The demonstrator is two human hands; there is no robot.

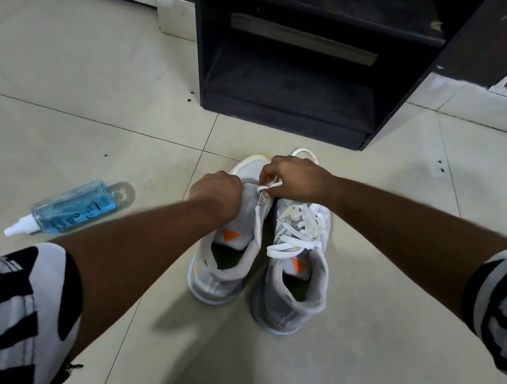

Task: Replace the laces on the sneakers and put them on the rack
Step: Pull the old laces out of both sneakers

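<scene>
White lace [267, 188] is pinched by right hand [292, 179] for threading; left sneaker [233, 240] is gripped steady by left hand [218, 192].

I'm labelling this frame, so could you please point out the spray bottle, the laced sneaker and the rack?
spray bottle [74, 208]: head view, on its blue body.
laced sneaker [297, 255]: head view, on its white laces.
rack [283, 118]: head view, on its bottom front edge.

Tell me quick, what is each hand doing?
Left hand: closed, gripping the left sneaker.
Right hand: closed, pinching the white lace.
</scene>
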